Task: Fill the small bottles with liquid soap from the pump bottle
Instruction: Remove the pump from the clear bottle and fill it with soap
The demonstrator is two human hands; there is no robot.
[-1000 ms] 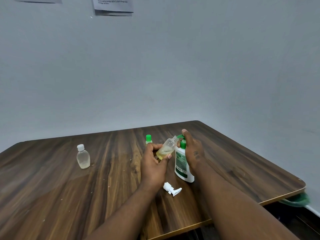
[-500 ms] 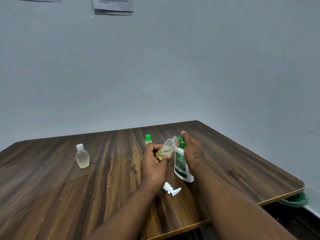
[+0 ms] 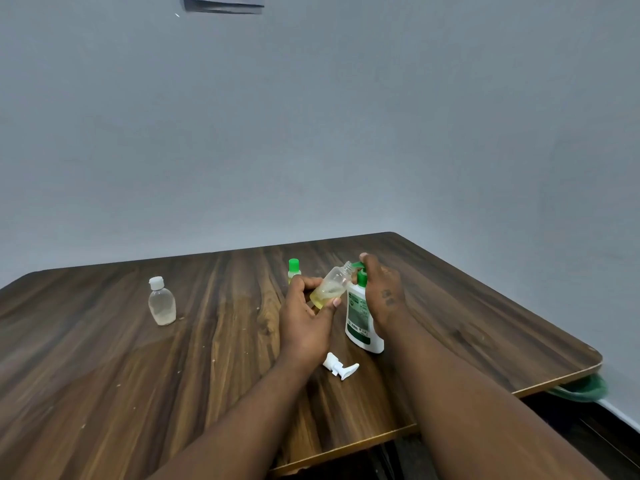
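Observation:
My left hand [image 3: 304, 320] holds a small clear bottle [image 3: 332, 284], tilted with its open neck up against the green nozzle of the pump bottle [image 3: 362, 318]; yellowish soap lies in its lower part. The pump bottle is white with a green label and stands upright on the table. My right hand [image 3: 382, 292] wraps its top, fingers over the green pump head. A second small bottle with a green cap [image 3: 293, 268] stands just behind my left hand. A third small bottle with a white cap [image 3: 161, 302] stands far to the left.
A loose white spray cap [image 3: 339, 366] lies on the wooden table [image 3: 104, 358] in front of the pump bottle. The table's right edge and rounded corner are close, with a green object [image 3: 585, 393] below it. A grey wall runs behind.
Both hands and the bottles have stayed in the same place. Nothing else has moved.

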